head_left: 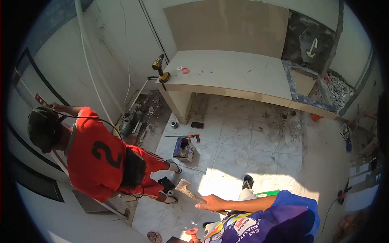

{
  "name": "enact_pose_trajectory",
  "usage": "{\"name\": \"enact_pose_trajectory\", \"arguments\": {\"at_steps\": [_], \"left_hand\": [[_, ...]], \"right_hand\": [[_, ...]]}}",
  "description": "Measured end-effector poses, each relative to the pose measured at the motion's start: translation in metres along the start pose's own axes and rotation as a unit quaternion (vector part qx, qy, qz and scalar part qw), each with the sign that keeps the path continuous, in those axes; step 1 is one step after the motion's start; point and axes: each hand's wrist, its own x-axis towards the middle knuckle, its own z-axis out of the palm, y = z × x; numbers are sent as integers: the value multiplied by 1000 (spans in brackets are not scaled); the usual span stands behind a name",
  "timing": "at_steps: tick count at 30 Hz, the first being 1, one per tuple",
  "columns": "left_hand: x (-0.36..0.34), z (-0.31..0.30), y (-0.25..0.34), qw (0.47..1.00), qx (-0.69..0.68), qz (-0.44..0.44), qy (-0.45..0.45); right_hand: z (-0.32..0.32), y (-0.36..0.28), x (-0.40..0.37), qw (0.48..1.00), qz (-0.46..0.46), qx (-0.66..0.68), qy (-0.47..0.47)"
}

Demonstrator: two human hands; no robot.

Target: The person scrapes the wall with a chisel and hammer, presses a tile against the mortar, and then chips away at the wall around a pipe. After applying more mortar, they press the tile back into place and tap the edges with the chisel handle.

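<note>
My right hand (212, 202) reaches in from the lower right with its fingers wrapped round the handle of a worn tool (186, 189). The tool has a wide, pale, dirty head that points up and left, over the tiled floor; its exact type is unclear. My left hand does not show. Below the held tool, at the bottom edge, is a red-orange object (192, 232) that I cannot make out. My shoe (248, 182) is on the floor beyond my forearm.
A co-worker (95, 156) in red stands at the left, facing the wall. A counter (231, 71) holds a yellow drill (161, 69) and tape rolls. An open box (185, 150), a saw (190, 137) and a can (174, 124) are on the floor. Rubble (342, 92) lies upper right.
</note>
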Motion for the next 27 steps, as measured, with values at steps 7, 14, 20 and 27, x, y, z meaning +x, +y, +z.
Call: {"name": "enact_pose_trajectory", "arguments": {"at_steps": [7, 14, 20, 27], "left_hand": [[53, 134, 302, 897, 249, 345, -115], [-16, 312, 610, 793, 237, 523, -205], [-63, 424, 762, 743, 131, 500, -426], [-83, 523, 891, 672, 199, 533, -474]], "right_hand": [[-289, 84, -99, 949, -69, 41, 303], [-401, 115, -217, 824, 38, 253, 505], [-444, 125, -223, 664, 41, 409, 625], [-564, 109, -216, 530, 2, 531, 661]]}}
